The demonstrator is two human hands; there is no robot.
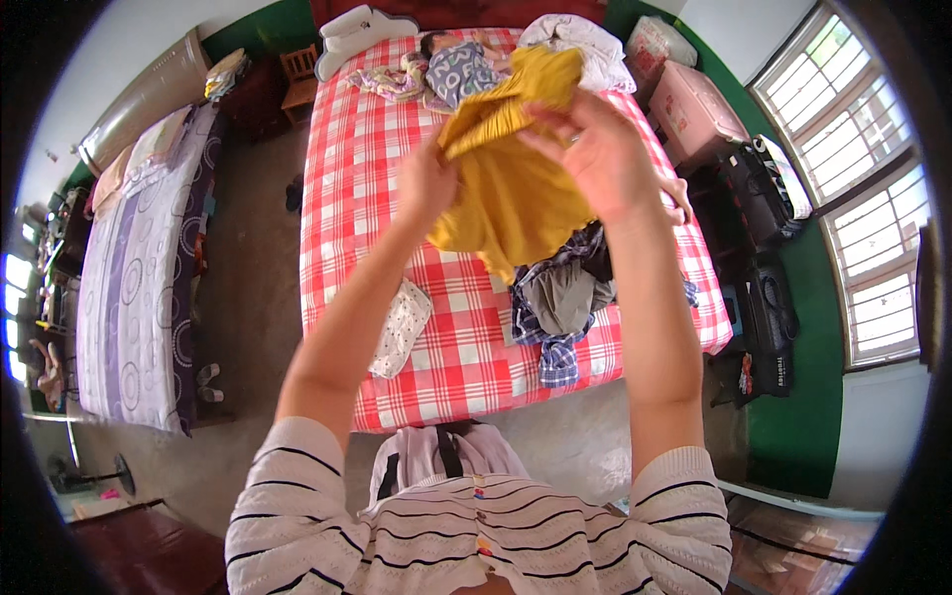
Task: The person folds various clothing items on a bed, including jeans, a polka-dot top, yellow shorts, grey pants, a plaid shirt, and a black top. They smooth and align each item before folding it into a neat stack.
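Striped knit sleeves, cream with dark lines, lowest in view; bare forearms rise from them. Left hand: closed on the left edge of a mustard-yellow garment. Right hand: fingers spread and curled over the garment's upper right part, gripping it. Garment: held up in the air above the bed, hanging down between both hands. Bed: red-and-white checked cover. On it, below the garment, a heap of dark clothes with a blue plaid piece; left of that, a white dotted cloth. At the far end, a small child lying near white pillows. Second bed, grey-patterned cover, stands well apart at left.
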